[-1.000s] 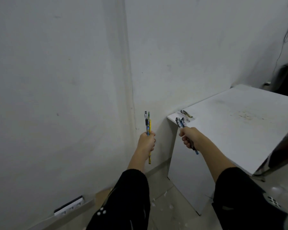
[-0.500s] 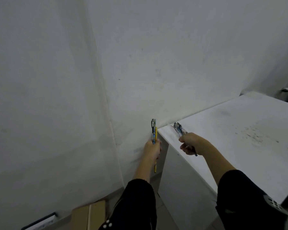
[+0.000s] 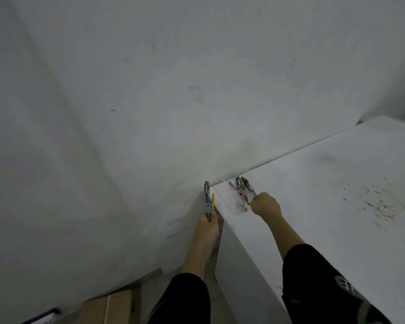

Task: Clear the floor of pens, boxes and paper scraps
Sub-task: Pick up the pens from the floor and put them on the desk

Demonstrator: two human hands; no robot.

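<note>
Low on the left, against the wall, a cardboard box (image 3: 112, 307) sits on the floor, its brown top flap just showing past the person's sleeve; beside it a dark bar-shaped thing (image 3: 41, 315) lies at the foot of the wall, too cropped to name. That box looks like work not yet done, and very little of the floor is visible from here, so I cannot say whether paper scraps are left down there.

Next comes the left hand (image 3: 207, 226), closed into a fist around a small bundle of pens (image 3: 209, 202), one patterned and one yellow, held upright just off the corner of the counter (image 3: 337, 195) and not yet over it.

To its right, the right hand (image 3: 265, 204) is down at the counter's near corner, fingers curled tight on a second clutch of pens (image 3: 242, 187), dark-capped with a pink one among them. Their tips lie against or just above the white top; a faint clear tray or sleeve seems to be under them, but it is too blurred to be sure.

My guess is the pens are partway home: gathered off the floor, with the right-hand lot about to be set down and the left-hand lot next.

Farther right the counter is bare apart from a speckled stain (image 3: 372, 199).
</note>
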